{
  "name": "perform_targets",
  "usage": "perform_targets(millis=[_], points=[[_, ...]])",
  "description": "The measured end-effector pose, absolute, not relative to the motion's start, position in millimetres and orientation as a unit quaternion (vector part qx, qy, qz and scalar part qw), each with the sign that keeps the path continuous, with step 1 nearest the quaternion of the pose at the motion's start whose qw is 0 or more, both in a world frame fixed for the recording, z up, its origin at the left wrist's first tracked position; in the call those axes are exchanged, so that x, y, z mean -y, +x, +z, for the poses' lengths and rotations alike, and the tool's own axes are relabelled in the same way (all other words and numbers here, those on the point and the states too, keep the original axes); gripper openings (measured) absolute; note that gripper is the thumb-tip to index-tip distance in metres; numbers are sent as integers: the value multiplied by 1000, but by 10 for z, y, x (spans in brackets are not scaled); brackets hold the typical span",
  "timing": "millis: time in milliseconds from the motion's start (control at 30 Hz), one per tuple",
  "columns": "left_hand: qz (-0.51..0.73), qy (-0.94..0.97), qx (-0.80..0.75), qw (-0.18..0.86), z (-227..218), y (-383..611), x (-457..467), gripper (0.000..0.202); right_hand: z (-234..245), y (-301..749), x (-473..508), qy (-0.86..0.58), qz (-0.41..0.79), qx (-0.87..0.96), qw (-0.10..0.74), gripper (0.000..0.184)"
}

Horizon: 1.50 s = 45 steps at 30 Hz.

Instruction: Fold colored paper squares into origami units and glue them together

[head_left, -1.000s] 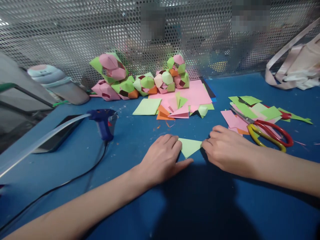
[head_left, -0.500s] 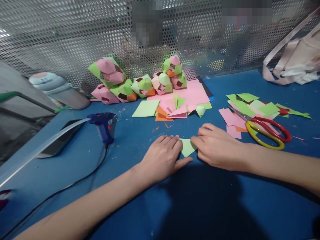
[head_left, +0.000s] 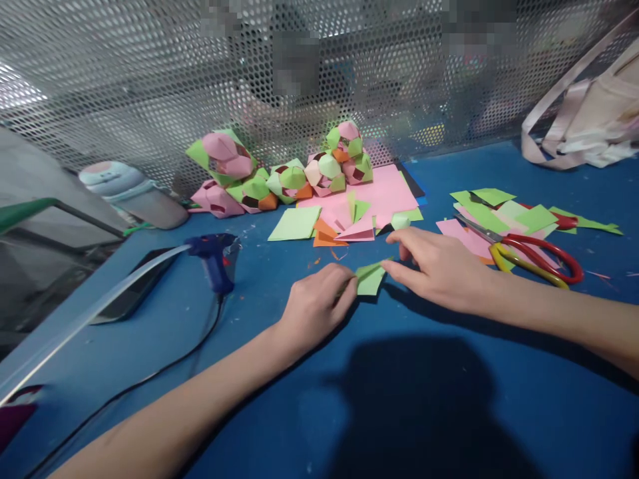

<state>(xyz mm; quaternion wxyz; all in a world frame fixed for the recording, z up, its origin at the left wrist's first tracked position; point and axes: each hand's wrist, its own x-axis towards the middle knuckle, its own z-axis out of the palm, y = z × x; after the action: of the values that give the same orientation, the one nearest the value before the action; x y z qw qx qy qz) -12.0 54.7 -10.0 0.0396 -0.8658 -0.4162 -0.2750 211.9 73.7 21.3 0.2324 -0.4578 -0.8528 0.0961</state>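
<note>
A small folded light-green paper piece (head_left: 370,279) is lifted a little off the blue table (head_left: 409,399) between my two hands. My left hand (head_left: 314,306) pinches its left edge with curled fingers. My right hand (head_left: 439,266) touches its right corner with thumb and forefinger, the other fingers loosely spread above the table. Behind them lie loose green, pink and orange paper squares (head_left: 344,219) and a row of folded paper balls (head_left: 289,176).
Red-and-yellow scissors (head_left: 529,256) rest on paper scraps at the right. A blue glue gun (head_left: 214,256) with its black cord stands at the left, near a dark phone (head_left: 134,286) and a bottle (head_left: 132,193). A perforated metal screen (head_left: 150,80) backs the table; a pale bag (head_left: 584,126) sits far right.
The green paper lay flat as a triangle under both hands; now it is folded smaller and raised off the table. My left hand changed from flat to a pinch.
</note>
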Motion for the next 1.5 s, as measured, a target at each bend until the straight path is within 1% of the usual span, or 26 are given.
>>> perform_targets(millis=[100, 200, 300, 400, 467, 567, 700, 900, 1033, 1200, 1367, 1500], points=[[-346, -815, 461, -62, -33, -51, -499, 6, 209, 2094, -714, -499, 216, 808, 226, 54], [-380, -767, 488, -173, 12, 38, -429, 5, 151, 2044, -685, -495, 302, 778, 242, 58], [-389, -710, 513, -283, 4, 98, -388, 4, 92, 2006, -668, -491, 331, 763, 260, 64], [-392, -655, 542, -352, -11, 118, -395, 14, 82, 2005, -668, -478, 339, 768, 258, 72], [-402, -641, 549, -355, -9, 112, -422, 16, 91, 2021, -678, -454, 343, 785, 246, 74], [-401, -650, 558, -324, -4, 77, -481, 14, 73, 2051, -720, -426, 326, 815, 222, 77], [-352, -691, 567, -275, -43, -4, -569, 7, -34, 2080, -817, -414, 285, 835, 226, 76], [-310, -739, 529, -279, -132, -125, -662, 16, -209, 2094, -887, -398, 293, 832, 252, 71], [-302, -762, 495, -289, -144, -181, -689, 25, -293, 2103, -883, -370, 235, 861, 259, 68], [-275, -799, 451, -288, -143, -233, -707, 35, -328, 2109, -877, -342, 166, 892, 245, 65], [-244, -834, 420, -262, -128, -257, -718, 36, -305, 2106, -871, -296, 121, 918, 233, 62], [-237, -838, 412, -270, -108, -253, -722, 37, -281, 2104, -874, -282, 66, 935, 203, 58]])
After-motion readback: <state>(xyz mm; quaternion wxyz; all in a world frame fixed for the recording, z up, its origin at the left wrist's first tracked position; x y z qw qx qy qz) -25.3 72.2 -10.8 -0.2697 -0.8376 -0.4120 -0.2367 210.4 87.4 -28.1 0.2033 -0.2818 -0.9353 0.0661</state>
